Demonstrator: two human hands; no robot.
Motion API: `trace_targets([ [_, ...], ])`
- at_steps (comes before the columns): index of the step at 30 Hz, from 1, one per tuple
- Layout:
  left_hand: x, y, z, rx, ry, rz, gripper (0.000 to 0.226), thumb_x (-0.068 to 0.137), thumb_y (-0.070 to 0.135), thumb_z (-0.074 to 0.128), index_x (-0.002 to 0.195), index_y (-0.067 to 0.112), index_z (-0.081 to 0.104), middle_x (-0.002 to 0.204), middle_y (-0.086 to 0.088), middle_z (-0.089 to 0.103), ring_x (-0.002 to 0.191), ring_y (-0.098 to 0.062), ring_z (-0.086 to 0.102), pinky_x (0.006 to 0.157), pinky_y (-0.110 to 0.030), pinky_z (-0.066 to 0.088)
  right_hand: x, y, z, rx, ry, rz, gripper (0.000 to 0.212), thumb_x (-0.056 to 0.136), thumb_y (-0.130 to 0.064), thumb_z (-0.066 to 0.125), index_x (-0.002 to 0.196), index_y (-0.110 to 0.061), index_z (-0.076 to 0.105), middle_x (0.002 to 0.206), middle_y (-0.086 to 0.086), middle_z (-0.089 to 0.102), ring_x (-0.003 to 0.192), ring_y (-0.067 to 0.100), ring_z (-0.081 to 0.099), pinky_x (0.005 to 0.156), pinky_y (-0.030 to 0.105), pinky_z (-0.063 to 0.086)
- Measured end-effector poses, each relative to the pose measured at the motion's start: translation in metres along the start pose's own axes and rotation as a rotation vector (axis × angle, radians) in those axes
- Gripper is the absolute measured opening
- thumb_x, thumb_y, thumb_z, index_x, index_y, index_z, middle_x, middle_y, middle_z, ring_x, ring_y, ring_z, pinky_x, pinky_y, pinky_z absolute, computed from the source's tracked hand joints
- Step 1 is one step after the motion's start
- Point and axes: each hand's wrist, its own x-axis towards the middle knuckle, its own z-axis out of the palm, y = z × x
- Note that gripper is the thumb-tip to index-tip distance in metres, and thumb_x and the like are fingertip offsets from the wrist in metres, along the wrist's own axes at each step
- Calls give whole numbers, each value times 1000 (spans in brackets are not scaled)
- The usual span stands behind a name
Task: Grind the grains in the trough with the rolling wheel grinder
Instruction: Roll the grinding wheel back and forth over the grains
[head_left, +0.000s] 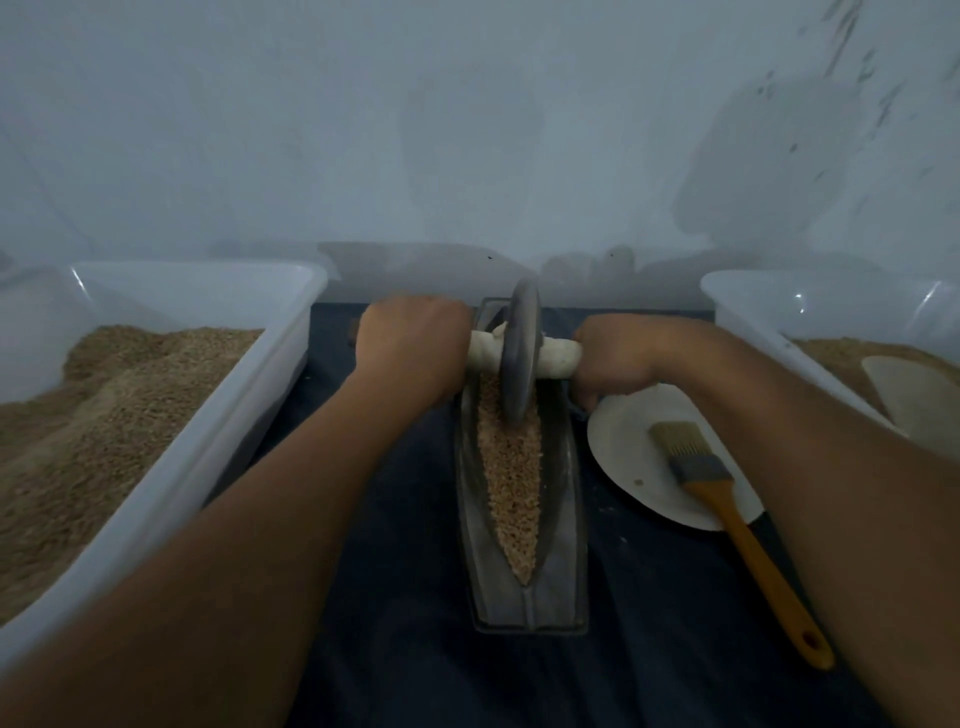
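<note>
The grinding itself is the step in hand. The left hand (415, 340) is curled round the pale handle (558, 356) on its side of the wheel (521, 353), and the right hand (618, 358) is curled round the same handle on the other side, so the two hands hold the axle with the wheel upright between them. The wheel stands in the trough (563, 519) at its far end, its lower edge sunk among the grains (511, 473). The trough lies lengthwise on the dark cloth (405, 597) of the tabletop, and runs from between the hands back toward the person. The grains fill its groove from the wheel to the near tip and look coarse and mostly whole, so I judge the work to be far from finished.

The next move, as I read it, calls for drawing the wheel back along the groove toward the body with even downward weight from both hands, keeping the handle level so that the wheel stays in the groove and does not push grains over the sides.

Outside the left hand stands a white tub (249, 415) heaped with grain. Just beside the right hand and under that wrist lies a white plate (623, 457) with a brush (722, 499) resting across it. Beyond the right forearm is a second white tub (753, 312) holding grain.
</note>
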Motion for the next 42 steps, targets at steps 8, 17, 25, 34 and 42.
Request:
trace_targets([
  [8, -38, -2, 7, 35, 157, 64, 38, 81, 30, 72, 95, 25, 37, 96, -2, 56, 79, -25, 61, 63, -36, 34, -30, -4, 34, -149, 435, -18, 19, 70, -41, 64, 88, -36, 57, 79, -8, 58, 62, 14, 51, 48, 24, 29],
  [17, -90, 10, 0, 50, 314, 72, 35, 79, 20, 65, 101, 21, 38, 96, -3, 51, 85, -24, 55, 74, -36, 36, -72, -14, 75, -223, 951, -46, 39, 70, -28, 74, 73, -28, 35, 53, -14, 15, 41, 7, 13, 48, 19, 6],
  [25, -108, 17, -3, 82, 423, 95, 24, 75, 7, 42, 95, 18, 37, 89, -4, 45, 74, -21, 34, 71, -35, 29, -87, -9, 94, -111, 1026, -90, 42, 71, -26, 73, 78, -28, 32, 60, -13, 35, 48, 17, 38, 47, 28, 32],
  [34, -75, 13, 8, 53, 355, -22, 35, 81, 16, 64, 91, 21, 31, 77, -1, 39, 60, -19, 37, 62, -34, 28, -56, -5, 60, -127, 709, -82, 17, 77, -43, 56, 79, -35, 41, 66, -9, 50, 58, 18, 44, 53, 28, 32],
  [42, -25, 1, 11, 23, 158, -28, 24, 87, 25, 67, 103, 20, 49, 92, -4, 63, 80, -29, 63, 59, -36, 34, -14, 7, 24, -104, 412, -106, 29, 70, -45, 69, 86, -35, 47, 81, -14, 53, 67, 12, 47, 51, 28, 30],
])
